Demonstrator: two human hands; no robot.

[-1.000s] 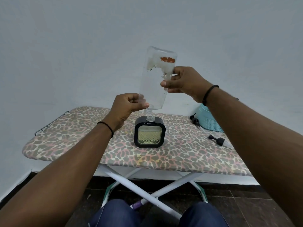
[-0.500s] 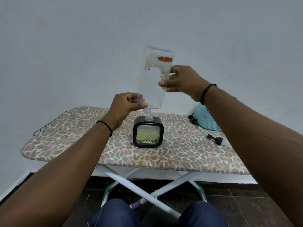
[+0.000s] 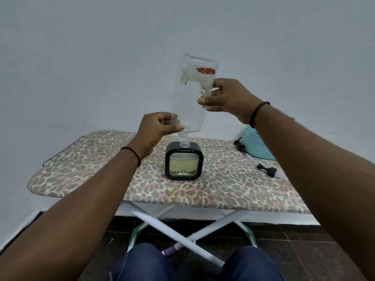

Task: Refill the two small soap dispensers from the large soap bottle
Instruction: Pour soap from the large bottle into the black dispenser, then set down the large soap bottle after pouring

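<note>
Leopard-print fabric covers the ironing board [image 3: 85, 169] that serves as the worktop; a wire rack edge shows at its far left end, and white crossed legs [image 3: 182, 238] support it over a dark tiled floor.

The left hand [image 3: 156, 129] is curled around the lower end of the large soap bottle [image 3: 190, 98], gripping it just above the neck. A thin black band sits on the left wrist.

The large soap bottle is clear plastic, held upside down and tilted slightly, with its base uppermost. A torn white label with an orange strip remains near the base. The threaded mouth points downward, directly above the open neck of the small soap dispenser [image 3: 184, 163], with a narrow gap between them. No liquid is discernible inside the bottle.

The small soap dispenser is a square black-framed unit with rounded corners, standing upright on the worktop near its centre. Its patterned clear window shows yellowish liquid filling most of it.

The right hand [image 3: 231, 98] pinches the upper side of the bottle between thumb and fingers, beside the torn label. A black band sits on the right wrist.

Further right, a black pump head [image 3: 240, 146] lies beside a teal basket [image 3: 257, 147] at the rear edge. A second black pump head [image 3: 267, 170] lies nearer, well apart from the dispenser.
</note>
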